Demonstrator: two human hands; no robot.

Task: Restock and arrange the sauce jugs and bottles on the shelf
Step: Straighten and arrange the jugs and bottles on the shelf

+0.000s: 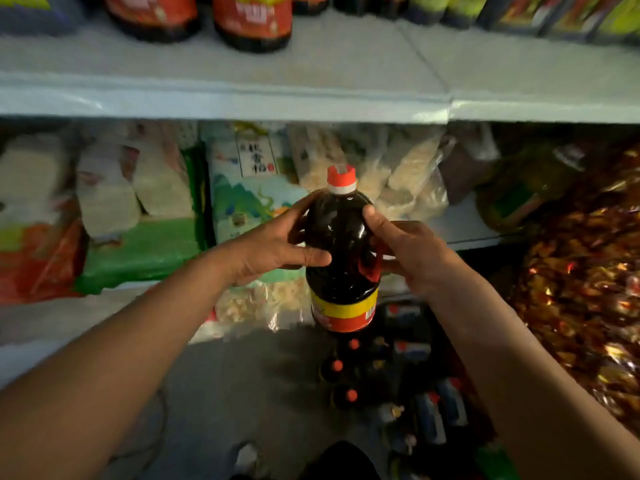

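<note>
I hold a dark sauce jug (341, 244) upright in mid-air below the upper shelf; it has a red cap, a red side handle and a yellow-and-red label. My left hand (273, 242) grips its left shoulder, thumb across the front. My right hand (408, 251) grips the right side by the handle, thumb on the shoulder. On the white upper shelf (346, 64) stand two red-labelled sauce jugs (252, 19) at the left and several dark bottles (433, 8) with yellow-green labels to the right.
The lower shelf holds bags of noodles (104, 188), a rice bag (249, 188) and an oil jug (523, 192). On the floor below stand several dark red-capped bottles (341, 368) and blue-labelled bottles (433, 410). Shiny foil packets (588, 271) pile at the right.
</note>
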